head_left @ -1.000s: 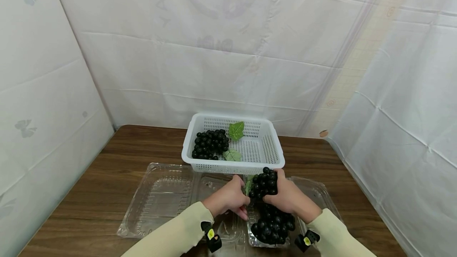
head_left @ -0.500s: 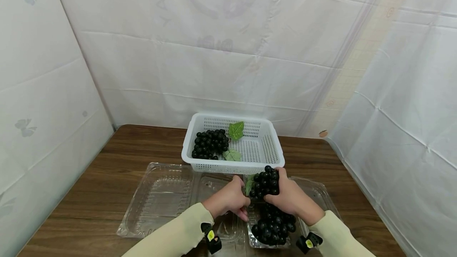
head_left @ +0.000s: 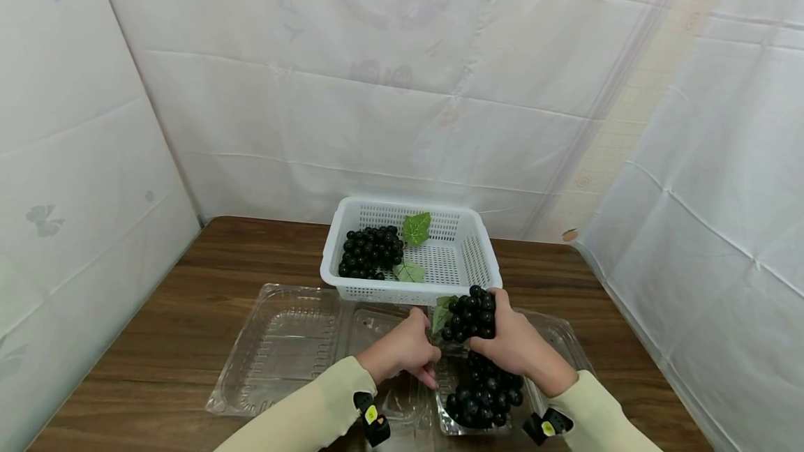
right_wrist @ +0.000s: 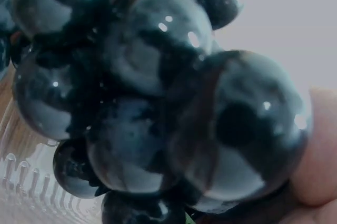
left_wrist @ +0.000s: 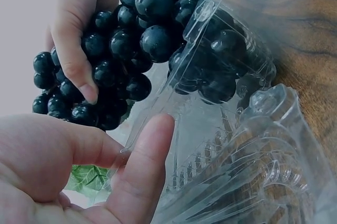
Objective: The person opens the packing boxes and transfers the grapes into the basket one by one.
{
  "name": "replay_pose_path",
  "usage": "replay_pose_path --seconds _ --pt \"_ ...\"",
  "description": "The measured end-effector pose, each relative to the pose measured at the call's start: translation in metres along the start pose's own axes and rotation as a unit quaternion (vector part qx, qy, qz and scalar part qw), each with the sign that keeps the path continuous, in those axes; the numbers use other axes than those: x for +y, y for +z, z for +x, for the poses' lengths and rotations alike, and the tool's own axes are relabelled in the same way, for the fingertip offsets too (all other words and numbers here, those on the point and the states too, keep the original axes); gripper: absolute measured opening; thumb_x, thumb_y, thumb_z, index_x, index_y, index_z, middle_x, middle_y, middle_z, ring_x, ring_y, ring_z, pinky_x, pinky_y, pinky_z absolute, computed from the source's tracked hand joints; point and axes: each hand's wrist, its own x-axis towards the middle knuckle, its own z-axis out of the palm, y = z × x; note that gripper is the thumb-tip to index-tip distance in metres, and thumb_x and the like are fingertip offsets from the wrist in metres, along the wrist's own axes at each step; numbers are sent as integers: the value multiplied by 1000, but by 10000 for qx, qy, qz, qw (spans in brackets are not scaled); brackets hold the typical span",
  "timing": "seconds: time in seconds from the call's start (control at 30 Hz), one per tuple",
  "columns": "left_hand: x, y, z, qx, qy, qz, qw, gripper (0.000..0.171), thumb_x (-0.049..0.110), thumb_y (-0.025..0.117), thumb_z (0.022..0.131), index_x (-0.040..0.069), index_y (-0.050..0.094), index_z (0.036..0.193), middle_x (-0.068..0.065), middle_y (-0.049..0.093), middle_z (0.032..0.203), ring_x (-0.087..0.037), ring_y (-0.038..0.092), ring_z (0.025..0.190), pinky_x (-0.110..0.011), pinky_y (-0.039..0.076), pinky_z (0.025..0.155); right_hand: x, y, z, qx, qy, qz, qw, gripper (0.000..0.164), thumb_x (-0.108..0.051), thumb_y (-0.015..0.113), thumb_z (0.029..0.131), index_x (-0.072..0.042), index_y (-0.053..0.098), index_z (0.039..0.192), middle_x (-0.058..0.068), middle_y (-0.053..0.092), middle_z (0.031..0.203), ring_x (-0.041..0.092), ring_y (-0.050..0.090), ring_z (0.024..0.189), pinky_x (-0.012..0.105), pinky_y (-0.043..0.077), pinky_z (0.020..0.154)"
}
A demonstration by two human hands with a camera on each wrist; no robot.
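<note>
A bunch of black grapes (head_left: 474, 312) is gripped near its leafy end by my right hand (head_left: 518, 347). Its lower grapes (head_left: 480, 403) lie in a clear plastic container (head_left: 444, 417), and in the left wrist view the bunch runs down past the rim. My left hand (head_left: 405, 347) is at the container's left side, where thumb and forefinger (left_wrist: 145, 150) pinch the rim in the left wrist view. Large dark grapes (right_wrist: 147, 45) fill the right wrist view, with a bit of the right hand (right_wrist: 321, 150) at the edge. A green leaf (head_left: 442, 312) sticks out left of the bunch.
Behind the hands, a white perforated basket (head_left: 411, 290) holds another grape bunch (head_left: 370, 253) with green leaves (head_left: 416, 229). An open clear clamshell box (head_left: 283, 347) lies at left. Clear plastic (head_left: 555, 333) extends right of the container. White sheeting (head_left: 402, 124) encloses the wooden table (head_left: 144, 354).
My right hand has risen slightly and moved right, drawing the leafy end of the grapes with it. The lower grapes shifted a little right. My left hand has stayed in place.
</note>
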Motion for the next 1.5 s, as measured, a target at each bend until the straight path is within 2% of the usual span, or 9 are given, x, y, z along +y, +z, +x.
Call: replay_pose_path --seconds 0.23,0.33,0.53,0.67,0.83,1.17,1.4,1.47,1.5 --pt "0 -1 0 3 9 29 10000 56 -9 61 91 1 33 139 -14 55 60 -22 59 48 -41 63 55 -4 -8 -1 16 -219 24 9998 97 -26 79 86 -3 16 157 15 70 104 19 59 67 36 48 64" --pt "0 -1 0 2 10 13 10000 54 -9 60 92 1 33 137 -14 56 59 -22 59 47 -41 63 56 -7 -13 -1 -50 -212 53 9997 98 -27 77 87 -4 15 158 16 70 100 20 59 65 37 47 62" --pt "0 0 -3 24 67 -31 10000 53 -9 61 92 0 34 136 -16 57 60 -22 60 46 -43 63 56 -11 -25 1 -10 -345 -10 9994 98 -32 78 87 -4 15 157 19 70 111 20 64 76 40 52 70" --pt "0 0 -3 29 89 -26 10000 54 -9 61 93 -1 33 138 -17 58 60 -22 62 47 -43 63 57 -15 -33 4 -132 -323 91 9994 97 -33 76 89 -6 13 157 19 70 111 20 65 76 40 51 71" --pt "-3 0 0 50 89 -67 9999 54 -9 61 92 -1 33 138 -17 58 59 -22 62 46 -43 63 56 -22 -45 8 -117 -397 143 9990 95 -33 75 90 -6 14 157 25 65 127 22 68 86 41 54 76" --pt "-3 0 1 80 116 -68 9999 53 -9 61 92 -1 33 136 -16 58 57 -22 61 44 -43 63 55 -41 -66 25 -130 -364 50 9992 96 -39 72 92 -10 10 160 28 59 135 30 68 102 46 54 84" --pt "-4 0 1 38 78 -141 9999 56 -10 60 92 0 32 139 -15 55 56 -22 58 44 -43 63 55 -50 -78 42 -49 -413 151 9990 95 -38 71 94 -9 10 160 30 43 152 46 52 133 59 49 103" --pt "-4 0 0 23 94 -171 9998 56 -10 60 92 -1 32 140 -14 54 56 -22 58 44 -43 63 55 -53 -80 46 -89 -317 222 9992 97 -39 71 94 -11 7 161 30 47 146 46 60 114 57 52 94" --pt "-4 0 0 13 98 -182 9998 56 -11 60 92 -1 32 139 -15 54 55 -22 58 44 -43 63 56 -54 -80 49 -90 -266 212 9994 99 -40 71 94 -11 5 162 30 45 148 46 59 116 57 52 93"
